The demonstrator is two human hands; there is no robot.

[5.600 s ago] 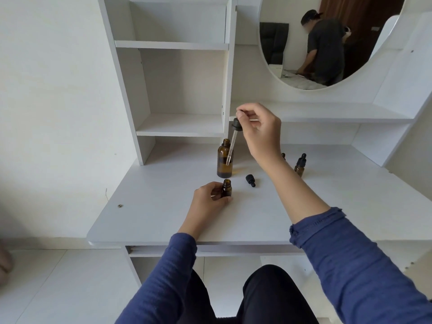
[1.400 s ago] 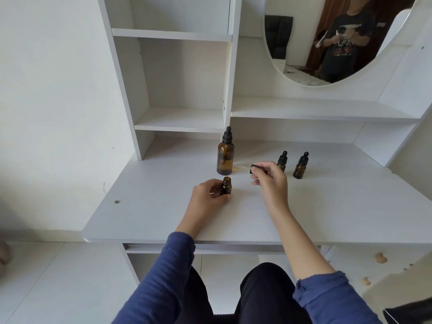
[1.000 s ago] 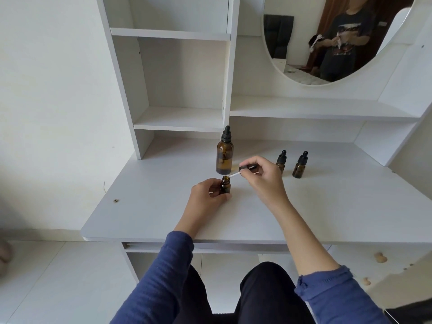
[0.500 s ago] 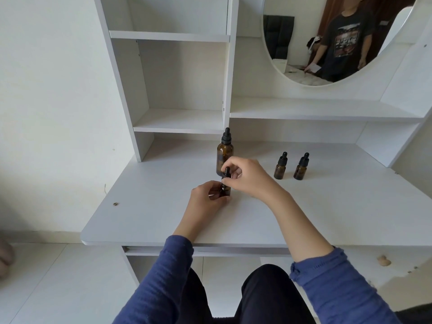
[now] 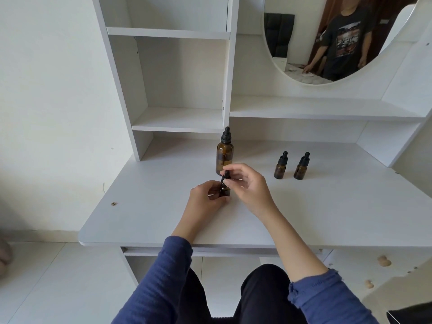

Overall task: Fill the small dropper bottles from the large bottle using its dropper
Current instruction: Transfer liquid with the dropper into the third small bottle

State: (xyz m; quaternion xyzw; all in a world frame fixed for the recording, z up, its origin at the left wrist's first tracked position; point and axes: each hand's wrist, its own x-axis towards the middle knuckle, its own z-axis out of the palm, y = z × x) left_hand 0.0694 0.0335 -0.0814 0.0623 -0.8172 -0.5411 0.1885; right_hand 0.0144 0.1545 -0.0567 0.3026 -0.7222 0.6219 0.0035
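Small, amber glass with a black dropper cap (image 5: 226, 178): small dropper bottle (image 5: 225, 192), upright on the desktop (image 5: 327, 206), midway between left and right edges. Gripped around the body by the left hand (image 5: 205, 200). Pinched at the cap by the right hand (image 5: 247, 183), fingers curled. Just behind: large bottle (image 5: 225, 157), capped. Toward the back right, well apart from both hands: two capped small bottles (image 5: 280, 170), side by side.

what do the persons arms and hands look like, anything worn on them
Both arms wear dark blue long sleeves: the left sleeve covers more of the forearm, the right sleeve is pushed up higher with a bunched cuff. The left hand and right hand are bare: no gloves, no rings or watch visible.
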